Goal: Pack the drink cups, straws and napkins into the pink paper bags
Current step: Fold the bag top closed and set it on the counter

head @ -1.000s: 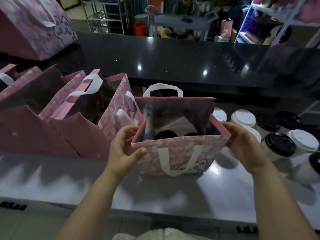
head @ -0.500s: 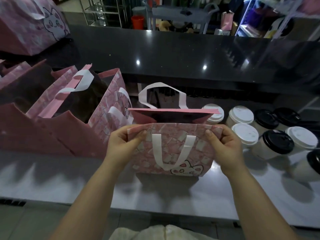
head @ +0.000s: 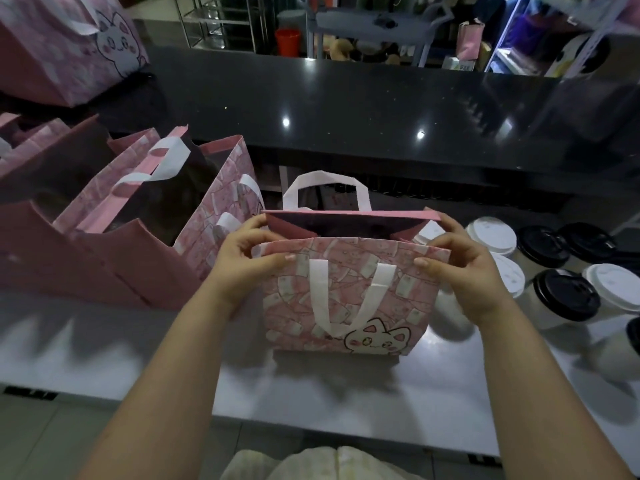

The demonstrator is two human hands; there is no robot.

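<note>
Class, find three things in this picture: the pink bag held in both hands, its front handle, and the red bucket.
pink bag (head: 401, 306), head view, on its front panel.
front handle (head: 319, 296), head view, on its left strap.
red bucket (head: 287, 42), head view, on its side wall.

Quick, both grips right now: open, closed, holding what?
Left grip: closed, pinching the bag at the left end of its near top edge.
Right grip: closed, pinching the same edge at its right end.

Left hand (head: 242, 259) and right hand (head: 465, 270) now pinch the front rim of the narrowed pink bag (head: 346, 299).
</note>
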